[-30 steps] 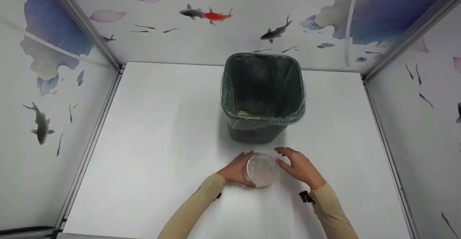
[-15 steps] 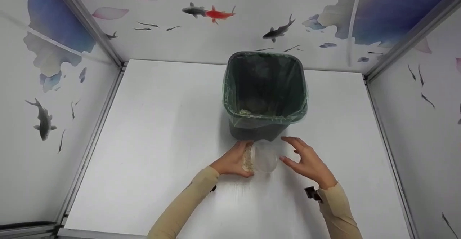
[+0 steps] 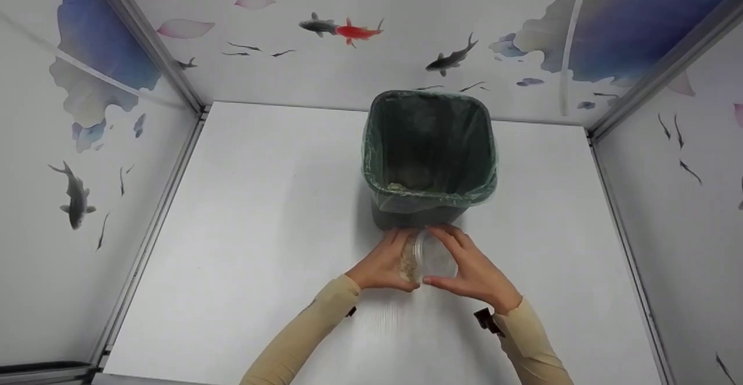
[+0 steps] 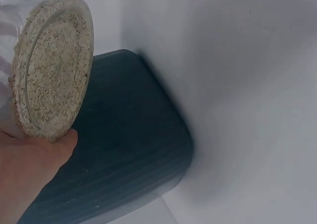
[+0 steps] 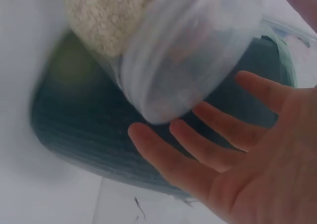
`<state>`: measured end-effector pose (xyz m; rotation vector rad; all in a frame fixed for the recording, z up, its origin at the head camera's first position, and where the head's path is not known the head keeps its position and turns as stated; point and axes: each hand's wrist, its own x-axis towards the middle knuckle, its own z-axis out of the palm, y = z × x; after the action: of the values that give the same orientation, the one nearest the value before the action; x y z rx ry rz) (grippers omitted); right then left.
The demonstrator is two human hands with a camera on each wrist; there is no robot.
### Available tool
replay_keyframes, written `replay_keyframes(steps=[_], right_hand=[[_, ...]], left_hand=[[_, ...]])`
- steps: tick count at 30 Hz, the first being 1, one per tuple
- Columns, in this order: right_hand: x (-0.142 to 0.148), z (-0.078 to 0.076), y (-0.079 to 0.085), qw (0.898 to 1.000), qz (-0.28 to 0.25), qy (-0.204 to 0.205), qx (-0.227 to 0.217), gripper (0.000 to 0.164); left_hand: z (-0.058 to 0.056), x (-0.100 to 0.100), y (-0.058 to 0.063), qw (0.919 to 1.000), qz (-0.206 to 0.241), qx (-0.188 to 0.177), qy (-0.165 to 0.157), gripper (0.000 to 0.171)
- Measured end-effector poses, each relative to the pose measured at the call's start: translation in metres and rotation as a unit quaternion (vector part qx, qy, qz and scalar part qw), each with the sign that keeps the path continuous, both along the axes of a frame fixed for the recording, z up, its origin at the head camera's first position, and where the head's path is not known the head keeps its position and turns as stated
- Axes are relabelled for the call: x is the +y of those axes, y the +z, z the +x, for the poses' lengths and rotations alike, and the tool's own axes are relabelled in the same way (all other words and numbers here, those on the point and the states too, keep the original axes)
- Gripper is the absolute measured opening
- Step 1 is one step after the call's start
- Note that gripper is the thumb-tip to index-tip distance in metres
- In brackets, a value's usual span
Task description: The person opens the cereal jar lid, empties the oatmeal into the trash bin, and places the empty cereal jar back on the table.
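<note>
My left hand (image 3: 380,267) grips a clear plastic jar (image 3: 408,262) of pale flakes that look like oats, holding it tipped on its side. In the left wrist view the jar's round base (image 4: 57,68) shows, packed with flakes, with the thumb at its lower edge. The translucent screw lid (image 3: 439,257) is on the jar and faces right. My right hand (image 3: 479,272) is spread around the lid, thumb in front and fingers behind. Its fingers (image 5: 173,164) are loosely extended in the right wrist view, fingertips right at the lid's edge.
Just beyond the hands stands a dark green bin (image 3: 400,218), lined with a green plastic bag (image 3: 371,182) folded over its rim; some pale bits lie inside. White panels with painted fish enclose the white table (image 3: 261,228) at the back and both sides.
My left hand has tipped the jar from facing up to lid-right and moved it slightly toward the bin. The right hand has come in from the right around the lid.
</note>
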<state>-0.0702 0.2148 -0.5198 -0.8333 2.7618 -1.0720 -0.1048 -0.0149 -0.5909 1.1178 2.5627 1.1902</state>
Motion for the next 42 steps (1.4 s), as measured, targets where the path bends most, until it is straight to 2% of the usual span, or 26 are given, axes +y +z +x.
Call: replay_keyframes(steps=[6, 12, 16, 20, 24, 27, 32, 37, 42], right_hand=[[-0.002, 0.012, -0.011, 0.999, 0.024, -0.025, -0.017, 0.088], [-0.003, 0.016, -0.021, 0.998, 0.046, -0.031, 0.034, 0.083], [-0.002, 0.016, -0.025, 0.997, 0.048, -0.016, 0.06, 0.081], [-0.002, 0.016, -0.028, 0.997, 0.04, 0.008, 0.068, 0.081], [-0.002, 0.017, -0.031, 0.997, 0.039, 0.022, 0.07, 0.081], [-0.001, 0.018, -0.031, 0.997, 0.036, 0.026, 0.06, 0.081], [0.004, 0.019, -0.032, 1.0, 0.02, 0.019, 0.013, 0.087], [0.011, 0.02, -0.032, 0.999, 0.012, -0.015, -0.028, 0.095], [0.012, 0.018, -0.029, 0.994, -0.001, -0.068, -0.081, 0.088]], left_hand=[[0.012, 0.003, -0.008, 0.9997, 0.012, -0.019, -0.004, 0.103], [0.017, 0.008, -0.015, 0.9993, 0.025, -0.028, -0.01, 0.107], [0.021, 0.008, -0.016, 0.9976, 0.036, -0.057, -0.015, 0.105], [0.025, 0.006, -0.02, 0.9924, 0.063, -0.102, -0.026, 0.103], [0.026, 0.004, -0.025, 0.9878, 0.08, -0.128, -0.039, 0.103], [0.025, 0.003, -0.026, 0.9868, 0.079, -0.134, -0.045, 0.102], [0.022, 0.002, -0.025, 0.988, 0.067, -0.132, -0.042, 0.1], [0.019, 0.004, -0.021, 0.9938, 0.021, -0.104, -0.033, 0.099], [0.016, 0.009, -0.018, 0.997, -0.026, -0.071, -0.021, 0.101]])
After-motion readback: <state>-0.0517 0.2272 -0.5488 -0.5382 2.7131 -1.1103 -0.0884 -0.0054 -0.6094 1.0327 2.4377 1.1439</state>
